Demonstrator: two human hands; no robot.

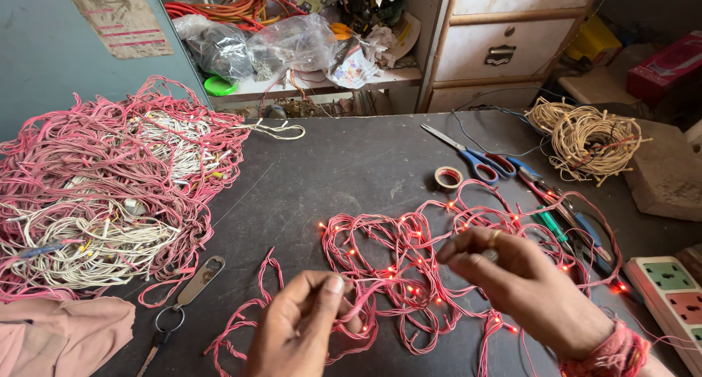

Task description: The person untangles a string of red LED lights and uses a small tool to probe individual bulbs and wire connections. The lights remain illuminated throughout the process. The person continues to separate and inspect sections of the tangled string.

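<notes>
A tangled string of pink-wired lights [409,260] lies on the dark tabletop [344,165], its small bulbs glowing red. My left hand [303,326] pinches a strand of it at the lower middle. My right hand [526,282], with a ring and red thread at the wrist, grips another strand of the same string slightly higher and to the right. The wire runs taut between the two hands.
A big heap of pink and white wire [110,187] fills the left. Scissors [468,154], a tape roll [448,177], pliers [563,209] and a beige wire coil [589,139] lie at the right. A power strip [673,296] sits at the right edge, a bottle opener [194,282] at the lower left.
</notes>
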